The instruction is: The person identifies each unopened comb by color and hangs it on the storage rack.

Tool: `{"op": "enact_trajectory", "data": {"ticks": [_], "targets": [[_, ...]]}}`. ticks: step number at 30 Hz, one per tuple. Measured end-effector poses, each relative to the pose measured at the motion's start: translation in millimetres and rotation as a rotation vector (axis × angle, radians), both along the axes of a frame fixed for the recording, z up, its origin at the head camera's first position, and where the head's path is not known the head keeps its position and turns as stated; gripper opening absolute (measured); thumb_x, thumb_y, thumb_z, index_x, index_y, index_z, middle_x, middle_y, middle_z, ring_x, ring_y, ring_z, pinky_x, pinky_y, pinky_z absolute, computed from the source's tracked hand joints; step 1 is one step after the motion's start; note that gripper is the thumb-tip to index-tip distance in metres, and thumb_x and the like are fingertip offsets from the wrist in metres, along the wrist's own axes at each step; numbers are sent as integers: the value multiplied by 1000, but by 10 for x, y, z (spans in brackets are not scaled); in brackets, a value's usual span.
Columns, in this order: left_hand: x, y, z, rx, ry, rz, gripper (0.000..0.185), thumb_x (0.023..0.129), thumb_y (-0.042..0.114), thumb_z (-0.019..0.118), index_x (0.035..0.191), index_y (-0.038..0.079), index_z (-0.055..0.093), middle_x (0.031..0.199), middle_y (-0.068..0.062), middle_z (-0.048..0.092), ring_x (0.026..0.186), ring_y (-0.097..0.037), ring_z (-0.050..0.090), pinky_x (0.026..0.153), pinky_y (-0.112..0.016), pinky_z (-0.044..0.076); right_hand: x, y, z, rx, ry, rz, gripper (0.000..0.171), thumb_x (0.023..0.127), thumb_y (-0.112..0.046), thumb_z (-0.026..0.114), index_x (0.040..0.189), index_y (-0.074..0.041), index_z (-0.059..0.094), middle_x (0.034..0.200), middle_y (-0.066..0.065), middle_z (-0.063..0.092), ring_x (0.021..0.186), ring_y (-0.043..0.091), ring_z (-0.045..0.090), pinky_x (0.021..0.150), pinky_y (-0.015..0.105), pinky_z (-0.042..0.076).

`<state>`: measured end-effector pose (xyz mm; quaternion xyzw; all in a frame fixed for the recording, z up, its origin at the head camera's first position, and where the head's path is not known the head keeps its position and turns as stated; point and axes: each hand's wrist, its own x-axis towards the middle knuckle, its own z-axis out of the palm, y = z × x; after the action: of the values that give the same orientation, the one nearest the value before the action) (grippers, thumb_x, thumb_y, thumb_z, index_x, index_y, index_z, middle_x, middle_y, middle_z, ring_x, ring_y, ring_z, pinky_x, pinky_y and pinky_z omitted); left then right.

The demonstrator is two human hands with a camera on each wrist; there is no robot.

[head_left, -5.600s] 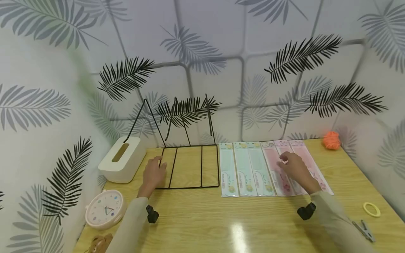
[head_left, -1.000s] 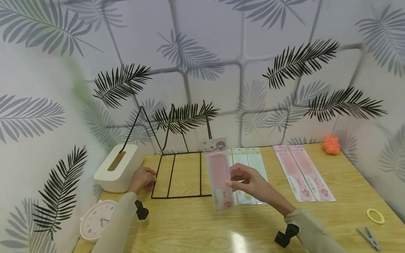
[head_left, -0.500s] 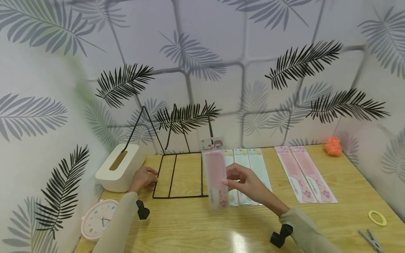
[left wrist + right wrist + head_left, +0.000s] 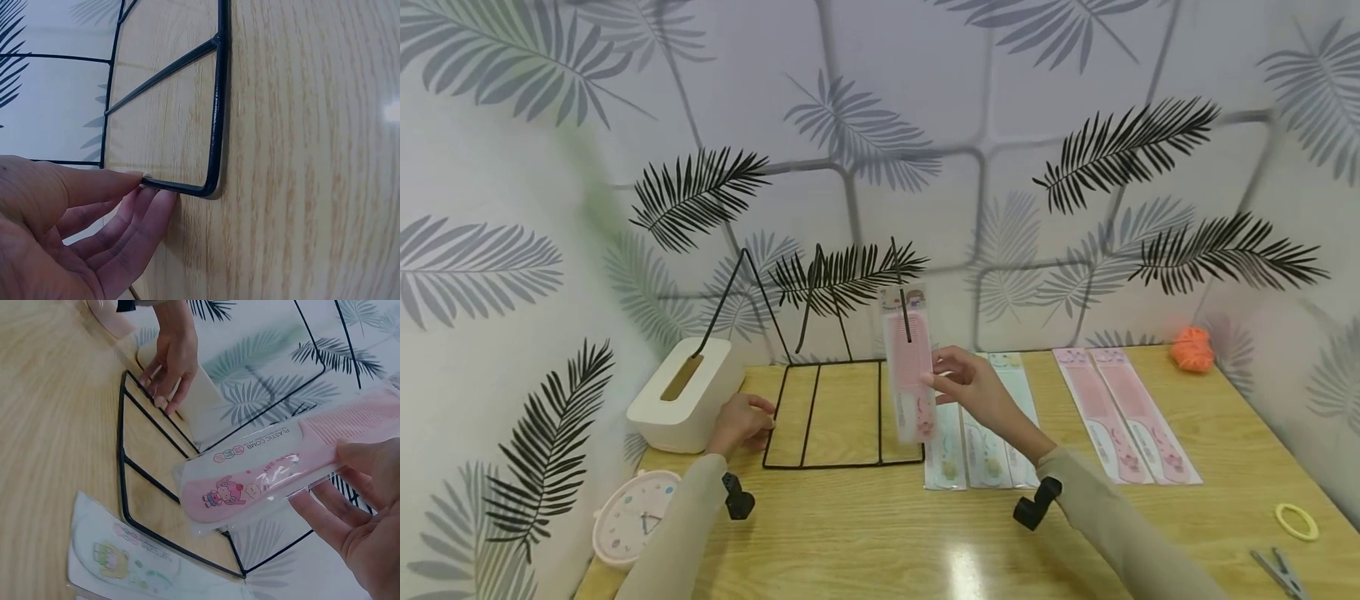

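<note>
The right hand reaches in from the right with the forearm slanting up toward the left, thumb and bent fingers pinching one long edge of a packaged pink plastic comb, which they hold nearly upright, above the table. The left hand lies low beside a white tissue box, its thumb and fingertips closed on the left side rod of a black wire rack. From the head, a straight prong of the rack shows in front of the pack's upper part; whether it passes through the hang hole, I cannot tell. The left wrist view makes the left hand's hold clear, thumb on one side of the rod and fingers on the other, while the right wrist view brings out the words "PLASTIC COMB" and a pink-haired cartoon figure on the comb's rounded handle. Clear, glossy film wraps the fine-toothed comb; the rack is smooth, thin rod bent into rounded corners. On the yellowish wood-grain tabletop lie flat green comb packs, two pink comb packs and, farther back, a fuzzy orange ball of yarn.
</note>
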<state>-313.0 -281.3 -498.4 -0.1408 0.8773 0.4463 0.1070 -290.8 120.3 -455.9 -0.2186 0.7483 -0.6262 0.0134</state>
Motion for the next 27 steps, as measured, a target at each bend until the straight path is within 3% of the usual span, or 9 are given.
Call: {"op": "enact_trajectory", "data": {"ticks": [7,14,19,27], "targets": [[-5,-25,2,38,12,5,33,90,-2,70,122,-8,68,80,-10,71,63,-14,65,57,-32,63,-250,-48,0,-17,-6,-48,30,101,-12,71,127,0,65,120,26,70,105,39,72,85,48,64],[28,-10,32,50,8,-4,33,90,-3,70,122,-9,66,82,-11,70,66,-16,65,59,-34,64,-476,-123,-46,-38,4,-96,28,101,-13,71,123,3,65,118,25,70,101,30,73,89,55,62],[13,13,49,41,3,-5,32,90,-4,69,121,-9,65,81,-12,71,64,-16,65,59,-34,63,-625,-164,-52,-44,-4,-132,27,101,-10,70,125,3,64,118,24,70,96,25,73,87,52,63],[-21,37,48,-19,-15,15,30,88,-5,71,118,-6,66,84,-14,72,63,-18,65,58,-35,63,-746,-212,6,-62,-34,-139,28,102,-11,69,124,4,63,119,26,69,101,37,72,91,56,61]]}}
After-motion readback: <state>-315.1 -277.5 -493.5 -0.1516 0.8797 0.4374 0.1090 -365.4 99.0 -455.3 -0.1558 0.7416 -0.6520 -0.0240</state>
